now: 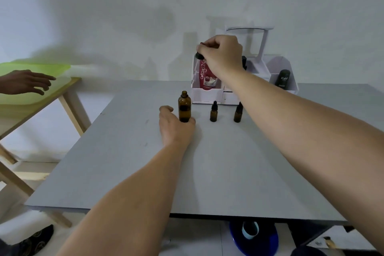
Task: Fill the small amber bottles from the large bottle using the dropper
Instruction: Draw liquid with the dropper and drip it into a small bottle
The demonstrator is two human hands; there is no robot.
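A: Right, my left hand [176, 124] is curled round the base of the large bottle [184, 107], uncapped, upright on the table [128, 164].

B: Glass, I'd guess. Slippery, breakable, so stay low.

A: Both small amber bottles [213, 112] stand capped beside it. My right hand [221, 53] pinches the black cap [199, 55] high up; the pipette's hidden.

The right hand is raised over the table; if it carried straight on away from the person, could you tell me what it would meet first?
Probably the red pouch standing in the white organiser, just beyond the right hand; depth is hard to judge here.
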